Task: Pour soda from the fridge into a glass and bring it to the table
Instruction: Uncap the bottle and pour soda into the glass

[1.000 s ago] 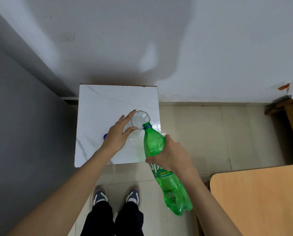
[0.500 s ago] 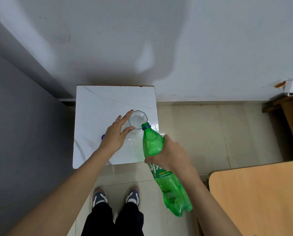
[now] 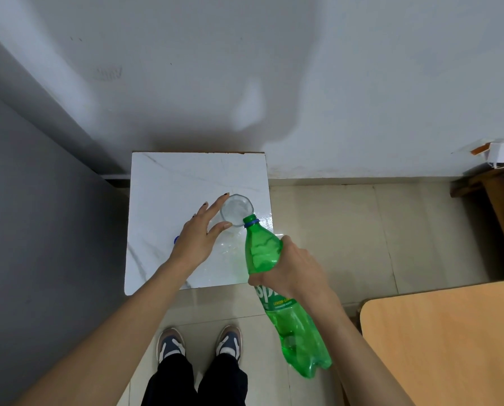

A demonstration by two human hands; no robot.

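Right hand [image 3: 296, 271] fingers wrap the slippery, squashy bottle [image 3: 262, 250] mid-body; left hand [image 3: 196, 238] fingers loosely steady the fragile glass [image 3: 236, 209].

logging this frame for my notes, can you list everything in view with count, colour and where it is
glass: 1, clear, on the marble top near its right edge, left hand around it
bottle: 1, green, tilted with its mouth at the glass rim, held by the right hand
cap: 1, blue, on the marble top, mostly hidden behind the left hand
marble top: 1, white with grey veins, against the wall
table: 1, light wood, lower right
dark wood furniture: 1, brown, right edge
wall box: 1, white, on the wall at right
shoes: 2, dark blue and white, on the tiled floor
left hand: 1, steadying the glass
right hand: 1, gripping the bottle
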